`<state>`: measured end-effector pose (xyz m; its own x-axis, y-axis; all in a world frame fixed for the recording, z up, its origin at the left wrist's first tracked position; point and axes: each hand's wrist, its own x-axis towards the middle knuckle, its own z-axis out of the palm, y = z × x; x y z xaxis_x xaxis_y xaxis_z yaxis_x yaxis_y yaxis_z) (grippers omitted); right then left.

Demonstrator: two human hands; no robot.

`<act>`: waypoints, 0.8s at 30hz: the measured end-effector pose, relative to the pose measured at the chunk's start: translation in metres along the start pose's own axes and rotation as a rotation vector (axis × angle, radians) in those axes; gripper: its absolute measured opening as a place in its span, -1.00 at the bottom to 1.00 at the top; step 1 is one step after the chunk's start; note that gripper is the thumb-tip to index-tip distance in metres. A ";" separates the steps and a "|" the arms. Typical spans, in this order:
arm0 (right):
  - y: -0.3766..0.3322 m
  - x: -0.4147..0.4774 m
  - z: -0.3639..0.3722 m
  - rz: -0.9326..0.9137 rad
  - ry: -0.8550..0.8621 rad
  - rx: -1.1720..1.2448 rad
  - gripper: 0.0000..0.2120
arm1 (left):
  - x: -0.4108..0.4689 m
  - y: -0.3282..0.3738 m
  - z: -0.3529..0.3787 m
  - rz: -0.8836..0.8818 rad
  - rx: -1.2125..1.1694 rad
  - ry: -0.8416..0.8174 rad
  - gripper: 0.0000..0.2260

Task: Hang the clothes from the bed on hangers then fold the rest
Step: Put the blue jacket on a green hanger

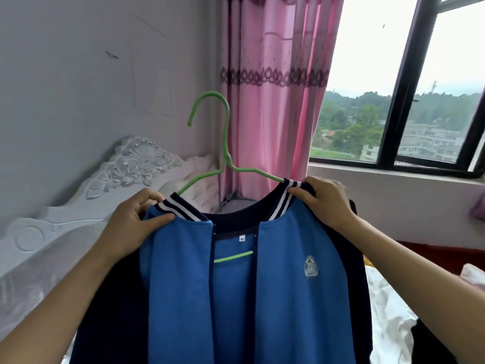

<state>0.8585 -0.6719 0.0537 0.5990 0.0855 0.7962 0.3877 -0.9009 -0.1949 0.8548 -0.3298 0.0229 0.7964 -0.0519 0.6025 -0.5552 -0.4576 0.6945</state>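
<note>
Holds a blue jacket (301, 298) up in mid-air, spread between both hands. Pinches the left end of its striped collar (181, 208) with the left hand (131, 222), thumb on the front; grips the right end with the curled right hand (325, 203). Hangs on a green hanger (224, 132), hook upright above the neckline, before a pink curtain (270, 101) and a white headboard (112, 177).

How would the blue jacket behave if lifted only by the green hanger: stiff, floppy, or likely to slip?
Probably floppy: the jacket hangs limp from the left hand and right hand. It may slip sideways, since its front is open and the hanger is thin and looks smooth.
</note>
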 end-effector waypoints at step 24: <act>-0.014 -0.030 0.006 0.011 -0.335 0.300 -0.83 | -0.011 0.018 -0.003 0.093 0.501 -0.078 -0.86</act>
<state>0.8390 -0.6591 0.0293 0.7786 0.2542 0.5737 0.5368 -0.7432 -0.3993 0.8356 -0.3349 0.0300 0.7754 -0.1702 0.6081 -0.4569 -0.8159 0.3542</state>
